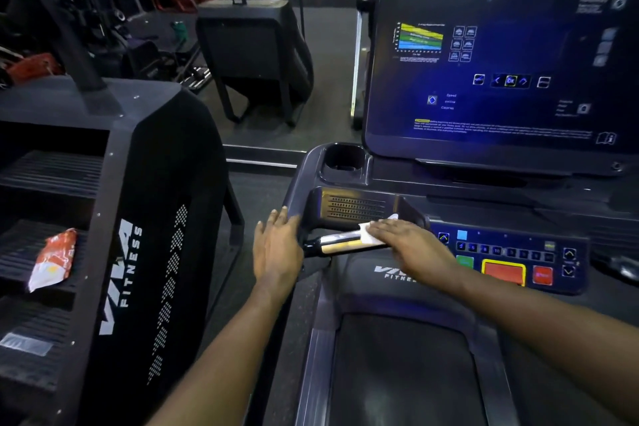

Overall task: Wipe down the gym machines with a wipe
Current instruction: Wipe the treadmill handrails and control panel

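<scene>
One belt (397, 373) lies nearest, its near end cut off. Left hand (276, 249) lies flat on the treadmill's left end, fingers straight and together. Right hand (408, 245), fingers flat and together, presses one white wipe (368, 233) onto one metal bar (340, 243) whose long axis runs left to right. The wipe is mostly hidden, with only its left edge showing. One orange packet (52, 259) lies on the left machine. Farther off is one screen (501, 62), its text blurred.

Left hand (276, 249) lies flat, fingers straight toward 12 o'clock; right hand (408, 245), palm down, fingers extended, points toward 10 o'clock.
</scene>
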A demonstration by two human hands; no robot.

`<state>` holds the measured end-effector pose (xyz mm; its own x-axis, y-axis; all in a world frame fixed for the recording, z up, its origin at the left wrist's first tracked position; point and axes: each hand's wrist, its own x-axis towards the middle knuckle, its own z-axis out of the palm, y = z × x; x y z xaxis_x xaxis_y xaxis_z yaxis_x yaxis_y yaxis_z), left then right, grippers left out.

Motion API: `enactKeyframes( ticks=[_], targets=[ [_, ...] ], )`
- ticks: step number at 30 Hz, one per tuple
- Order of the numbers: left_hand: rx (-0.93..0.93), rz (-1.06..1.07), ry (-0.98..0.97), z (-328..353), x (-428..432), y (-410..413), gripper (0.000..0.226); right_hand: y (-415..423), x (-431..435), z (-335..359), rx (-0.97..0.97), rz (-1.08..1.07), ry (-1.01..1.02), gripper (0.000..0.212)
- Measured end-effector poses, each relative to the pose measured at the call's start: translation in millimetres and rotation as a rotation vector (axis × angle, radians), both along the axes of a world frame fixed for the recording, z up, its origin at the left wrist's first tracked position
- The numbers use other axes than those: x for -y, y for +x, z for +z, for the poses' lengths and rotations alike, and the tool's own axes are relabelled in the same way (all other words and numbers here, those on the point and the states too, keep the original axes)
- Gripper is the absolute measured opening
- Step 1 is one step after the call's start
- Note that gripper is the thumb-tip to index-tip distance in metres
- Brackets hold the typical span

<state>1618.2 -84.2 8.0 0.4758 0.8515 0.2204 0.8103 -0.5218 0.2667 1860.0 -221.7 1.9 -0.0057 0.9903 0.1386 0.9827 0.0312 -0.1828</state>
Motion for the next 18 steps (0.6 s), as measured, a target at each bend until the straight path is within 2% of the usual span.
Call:
enactKeyframes(
  ticks=[4, 8, 11, 13, 16, 18],
  targets=[
    [0.199, -0.114, -0.088, 1.6, 15.4, 34.6, 0.029, 30.8, -21.3, 46.0, -0.062, -0.018, -0.116, 0.043],
    [0.177, -0.179, -0.225, -10.8, 20.3, 68.6, 0.017, 61.0, -41.1, 75.0, -0.072, -0.08, -0.036, 0.046],
    [0.136, -0.151, -0.219, -18.5, 16.8, 86.4, 0.036, 77.2, -37.5, 74.4, -0.011, 0.014, -0.313, 0.042],
    [0.025, -0.075, -0.152, -22.8, 14.3, 94.7, 0.051, 85.8, -35.5, 67.1, -0.079, 0.077, -0.463, 0.035],
    [-0.053, 0.022, -0.157, -24.1, 18.5, 99.3, 0.06, 88.2, -37.6, 59.6, -0.096, 0.086, -0.523, 0.046],
    [-0.068, 0.049, -0.135, -29.1, 18.8, 100.9, 0.06, 82.6, -44.5, 57.1, -0.041, 0.074, -0.583, 0.076]
  ],
)
